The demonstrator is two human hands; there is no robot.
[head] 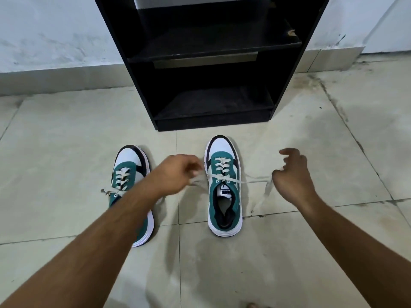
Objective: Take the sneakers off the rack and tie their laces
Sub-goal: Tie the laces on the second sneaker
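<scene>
Evenly lit, fairly bright, soft and diffuse, with no hard glare. Faint sheen on the pale floor tiles [222, 263] in the near middle. Soft, blurred shadows under both forearms and beside the right sneaker [224, 187]. Deep, nearly detail-less black inside the rack [213, 101] at the far centre. Motion blur on the left hand [175, 172], the right hand [293, 174] and the lace [264, 190] stretched between. Wide-angle bending of tile seams and wall base toward the left and right edges.

arms: bare, no sleeves | hands [178, 172]: no gloves | rings: none seen, view blurred
</scene>
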